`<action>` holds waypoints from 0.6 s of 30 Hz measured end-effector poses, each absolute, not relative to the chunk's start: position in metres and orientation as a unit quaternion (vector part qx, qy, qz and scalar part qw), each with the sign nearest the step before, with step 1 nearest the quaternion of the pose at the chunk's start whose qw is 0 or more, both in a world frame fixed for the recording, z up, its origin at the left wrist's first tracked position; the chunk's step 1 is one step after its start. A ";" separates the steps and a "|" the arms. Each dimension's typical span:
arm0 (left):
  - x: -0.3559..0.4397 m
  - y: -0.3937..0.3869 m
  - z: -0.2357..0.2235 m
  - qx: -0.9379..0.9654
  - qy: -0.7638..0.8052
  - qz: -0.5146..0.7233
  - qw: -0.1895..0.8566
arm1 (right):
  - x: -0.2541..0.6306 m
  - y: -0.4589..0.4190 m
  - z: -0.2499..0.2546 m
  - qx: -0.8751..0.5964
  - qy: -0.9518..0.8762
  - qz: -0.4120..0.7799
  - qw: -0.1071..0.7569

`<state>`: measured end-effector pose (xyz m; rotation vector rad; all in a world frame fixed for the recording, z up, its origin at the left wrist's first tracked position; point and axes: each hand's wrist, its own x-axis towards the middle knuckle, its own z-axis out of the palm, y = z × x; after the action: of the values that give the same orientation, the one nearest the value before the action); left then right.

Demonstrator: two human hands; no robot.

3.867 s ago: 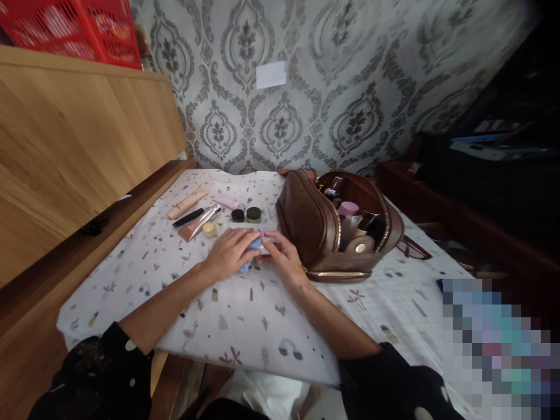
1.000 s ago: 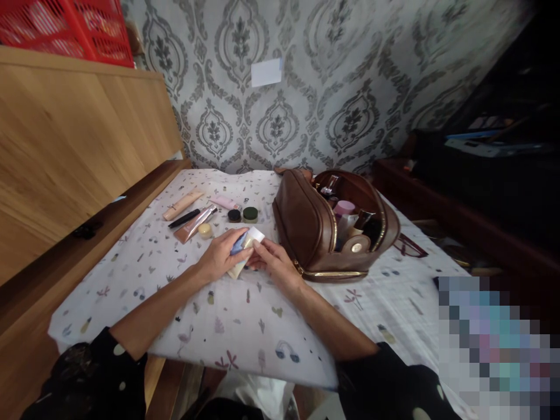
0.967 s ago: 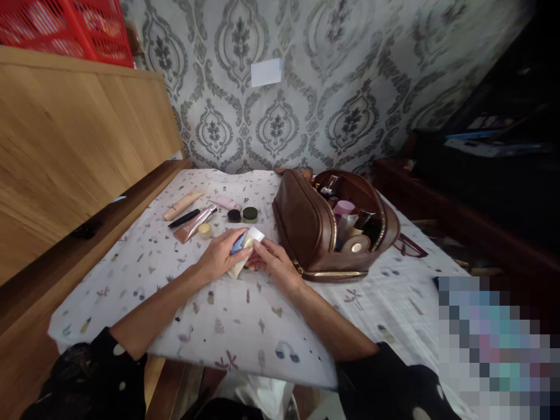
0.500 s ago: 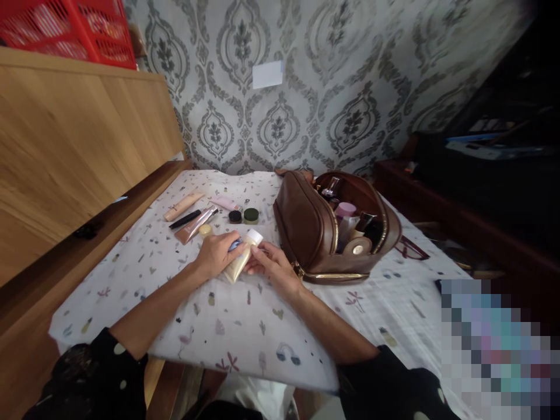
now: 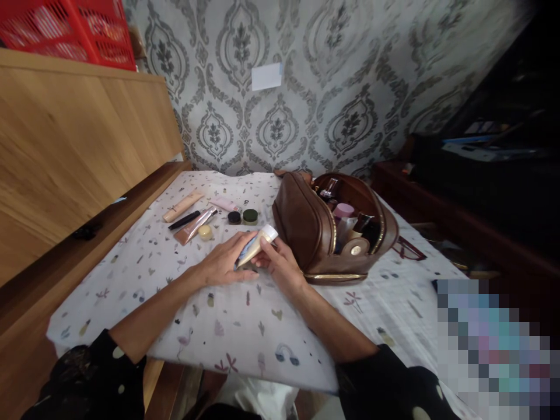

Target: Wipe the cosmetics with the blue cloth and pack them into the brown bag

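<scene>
A red basket point(image 5: 70, 35) rests on top of a wooden cabinet point(image 5: 87, 122) at the upper left. To its right, a printed white cloth point(image 5: 236, 318) covers the work surface. A peach tube point(image 5: 181, 207) lies on the cloth, followed by a slim black tube point(image 5: 184, 220) and a rose-brown tube point(image 5: 192, 228) with a shiny cap end. A small yellow pot point(image 5: 205, 233) sits just beside the rose-brown tube, on the near side.

The left hand point(image 5: 221, 258) is at the lower end of a cream tube point(image 5: 254, 248). Its fingers lie along the far side of the tube and its thumb extends below; whether it grips the tube cannot be told. Beyond this hand lie a pink tube point(image 5: 224, 203), a black-lidded jar point(image 5: 234, 217) and a green-lidded jar point(image 5: 250, 216), the jars side by side.

The cream tube is tilted between the two hands, white cap upward and to the right. The right hand point(image 5: 283, 265) clamps it near the cap, thumb on the front face.

Right of the jars, a brown bag point(image 5: 301, 219) stands unzipped, with a pink-lidded container point(image 5: 343, 210) among its contents. A dark red frame point(image 5: 409, 249) lies to its right.
</scene>
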<state>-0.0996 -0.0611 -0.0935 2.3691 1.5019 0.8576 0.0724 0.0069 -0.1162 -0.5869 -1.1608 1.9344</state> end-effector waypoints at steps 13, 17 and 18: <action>-0.089 -0.059 -0.092 0.573 0.610 0.500 0.224 | 0.076 0.008 -0.109 -0.244 -0.505 0.716 0.415; -0.079 -0.063 -0.098 0.575 0.623 0.478 0.231 | 0.075 0.005 -0.109 -0.224 -0.506 0.714 0.429; -0.078 -0.063 -0.100 0.589 0.624 0.459 0.230 | 0.076 0.003 -0.106 -0.223 -0.517 0.699 0.441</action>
<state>-0.0784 -0.0629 -0.0998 1.6216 1.7153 1.2634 0.0759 0.0030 -0.1059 -0.5545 -1.2826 1.7350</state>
